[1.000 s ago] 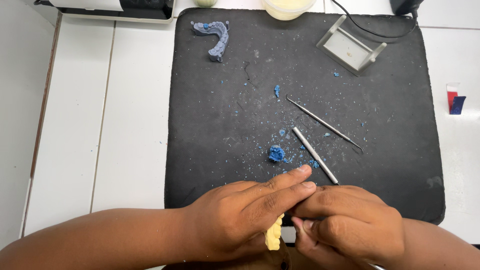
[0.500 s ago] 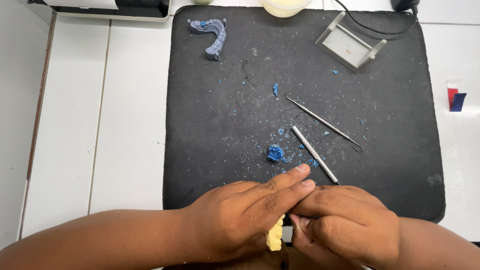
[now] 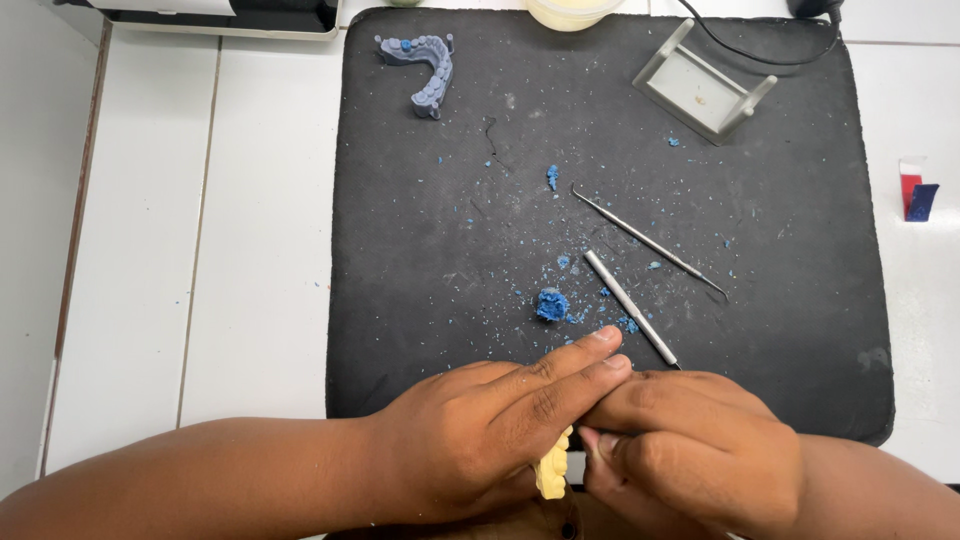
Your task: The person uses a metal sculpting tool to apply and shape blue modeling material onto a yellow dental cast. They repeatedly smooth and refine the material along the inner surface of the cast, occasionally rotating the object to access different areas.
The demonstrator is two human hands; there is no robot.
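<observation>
At the lower centre of the frame the left hand [image 3: 480, 440] lies palm down with its fingers pressed together and stretched toward the right, closed over a pale yellow dental cast [image 3: 552, 470] that peeks out beneath them. The right hand [image 3: 690, 445] meets it from the lower right, fingers curled tight against the cast. Both rest at the near edge of the black mat [image 3: 420, 250], just below two metal picks [image 3: 630, 305] and a blue wax lump [image 3: 551, 304].

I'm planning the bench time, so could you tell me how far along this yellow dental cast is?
Done: blue shavings litter the black mat. In hand: left hand and right hand hold the yellow dental cast. Untouched: the grey dental model; two metal tools lie idle.
</observation>
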